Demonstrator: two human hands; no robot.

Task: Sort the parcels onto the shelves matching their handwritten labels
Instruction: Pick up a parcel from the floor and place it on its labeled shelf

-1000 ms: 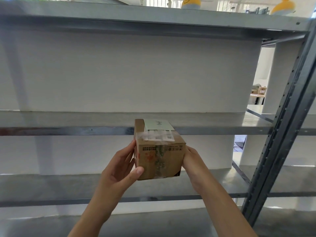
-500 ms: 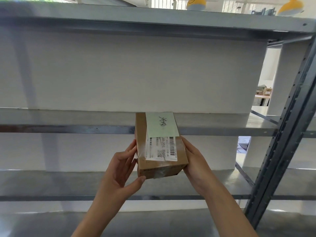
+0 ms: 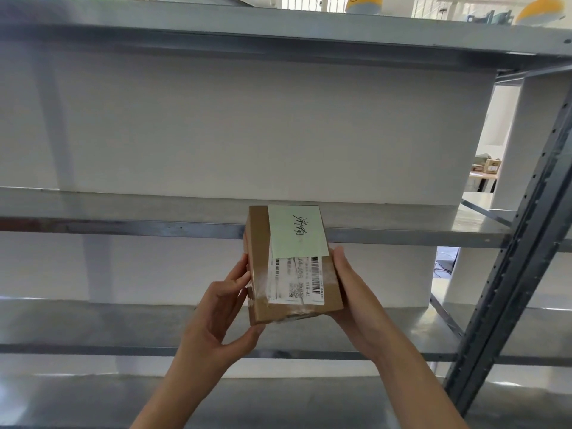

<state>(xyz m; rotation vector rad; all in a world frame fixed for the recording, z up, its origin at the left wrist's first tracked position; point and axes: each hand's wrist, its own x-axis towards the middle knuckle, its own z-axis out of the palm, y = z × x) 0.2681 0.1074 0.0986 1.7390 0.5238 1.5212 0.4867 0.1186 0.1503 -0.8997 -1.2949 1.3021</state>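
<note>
A small brown cardboard parcel is held in front of grey metal shelves, its top face turned toward me. A pale green note with handwritten characters is stuck on it, above a white shipping label with barcodes. My left hand grips the parcel's left side, with the thumb under its near corner. My right hand holds the right side. The parcel's far end overlaps the front edge of the middle shelf.
A lower shelf runs behind my wrists, a top shelf overhead. A dark perforated upright post stands at the right. A white wall backs the shelves. Through the gap at the right, a distant table carries a small box.
The parcel has tipped so that its labelled top faces me instead of its front side. It has also risen slightly toward the middle shelf. Both hands stayed on its sides.
</note>
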